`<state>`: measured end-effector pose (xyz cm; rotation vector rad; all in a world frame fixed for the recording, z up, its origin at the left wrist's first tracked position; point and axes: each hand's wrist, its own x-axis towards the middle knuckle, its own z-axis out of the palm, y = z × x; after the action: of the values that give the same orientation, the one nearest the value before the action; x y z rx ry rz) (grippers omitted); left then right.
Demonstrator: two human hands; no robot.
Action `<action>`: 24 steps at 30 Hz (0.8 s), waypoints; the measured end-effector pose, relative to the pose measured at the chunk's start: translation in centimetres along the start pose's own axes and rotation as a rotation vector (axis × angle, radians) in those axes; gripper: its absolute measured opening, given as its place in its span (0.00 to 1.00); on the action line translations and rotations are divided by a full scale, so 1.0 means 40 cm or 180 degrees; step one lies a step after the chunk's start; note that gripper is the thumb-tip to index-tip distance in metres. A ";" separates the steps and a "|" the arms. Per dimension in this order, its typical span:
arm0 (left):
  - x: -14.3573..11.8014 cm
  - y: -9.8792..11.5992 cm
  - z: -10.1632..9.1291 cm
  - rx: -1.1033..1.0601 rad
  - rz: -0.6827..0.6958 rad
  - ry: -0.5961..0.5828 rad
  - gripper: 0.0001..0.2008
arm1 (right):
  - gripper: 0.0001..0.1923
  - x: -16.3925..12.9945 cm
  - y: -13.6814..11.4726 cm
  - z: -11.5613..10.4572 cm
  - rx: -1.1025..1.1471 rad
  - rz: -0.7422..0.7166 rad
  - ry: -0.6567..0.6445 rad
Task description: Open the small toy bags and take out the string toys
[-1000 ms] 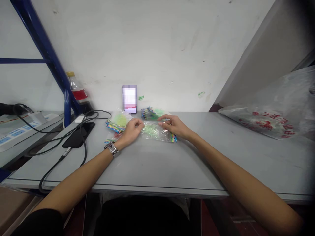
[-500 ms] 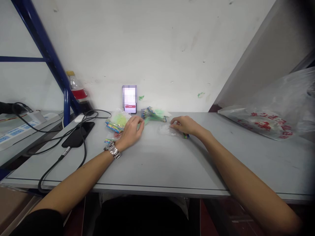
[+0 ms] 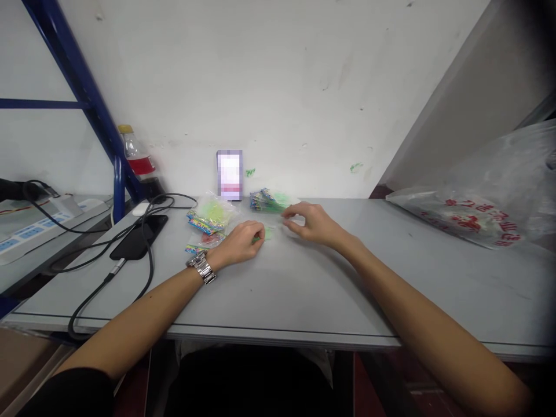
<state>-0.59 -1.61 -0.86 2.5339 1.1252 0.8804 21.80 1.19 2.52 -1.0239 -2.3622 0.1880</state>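
White wall [image 3: 278,87] at back, full width. Grey table [image 3: 278,301] in front of it. Translucent plastic bag [image 3: 486,214] with red print, right end of table. Blue metal frame [image 3: 76,75] at left, white power strip [image 3: 32,234] near its foot.

Right hand [image 3: 315,226]: over table, right of centre, thumb and index curved into a loop, tips close; cannot tell if anything is between them. Left hand [image 3: 240,242]: low at table, fingers curled in; cannot tell if it's pinching.

Bottle [image 3: 139,159], yellow cap, red label, beside frame. Dark phone [image 3: 139,237] flat on table, cable [image 3: 150,260] plugged in. Lit phone [image 3: 229,174] upright against wall, screen blurred out. Clear packets [image 3: 208,217] with colourful printed strips, just beyond left hand; green packets [image 3: 263,200] fanned behind, near right fingertips. Metal watch [image 3: 202,268] on left wrist. Small green piece [image 3: 268,233], blurred, at left fingertips, between hands.
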 end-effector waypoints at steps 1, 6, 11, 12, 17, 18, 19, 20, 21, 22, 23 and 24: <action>0.001 0.001 0.000 -0.0076 -0.0093 0.0011 0.05 | 0.07 -0.001 -0.017 0.003 0.0100 -0.0052 -0.0072; 0.006 0.009 -0.005 -0.0305 -0.0477 -0.0012 0.06 | 0.05 -0.008 -0.070 0.014 0.0425 0.0002 -0.0388; 0.006 0.004 -0.002 -0.0286 -0.0449 -0.0014 0.07 | 0.06 -0.010 -0.073 0.018 0.0662 -0.0163 -0.0525; 0.005 0.002 -0.001 -0.0256 -0.0388 -0.0029 0.07 | 0.06 -0.009 -0.072 0.018 0.0681 -0.0176 -0.0533; 0.002 -0.004 0.006 -0.0128 -0.0095 -0.0181 0.07 | 0.08 -0.009 -0.069 0.019 0.0772 -0.0194 -0.0472; 0.002 -0.005 0.007 -0.0119 -0.0084 -0.0197 0.06 | 0.08 -0.009 -0.069 0.019 0.0777 -0.0189 -0.0477; 0.002 -0.005 0.007 -0.0120 -0.0088 -0.0201 0.06 | 0.08 -0.009 -0.069 0.019 0.0777 -0.0178 -0.0487; 0.003 -0.005 0.007 -0.0130 -0.0107 -0.0190 0.06 | 0.07 -0.009 -0.070 0.020 0.0773 -0.0163 -0.0494; 0.003 -0.005 0.007 -0.0153 -0.0139 -0.0170 0.07 | 0.07 -0.009 -0.071 0.020 0.0769 -0.0148 -0.0499; 0.004 -0.004 0.006 -0.0192 -0.0179 -0.0148 0.06 | 0.07 -0.010 -0.072 0.020 0.0770 -0.0131 -0.0504; 0.005 -0.003 0.005 -0.0243 -0.0228 -0.0122 0.06 | 0.06 -0.010 -0.073 0.019 0.0780 -0.0112 -0.0514; 0.007 -0.001 0.003 -0.0308 -0.0282 -0.0100 0.06 | 0.06 -0.010 -0.074 0.019 0.0798 -0.0096 -0.0531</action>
<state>-0.39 -1.39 -0.86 2.3927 1.1472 0.8484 19.76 -1.10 2.69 -0.8808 -2.4227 0.5629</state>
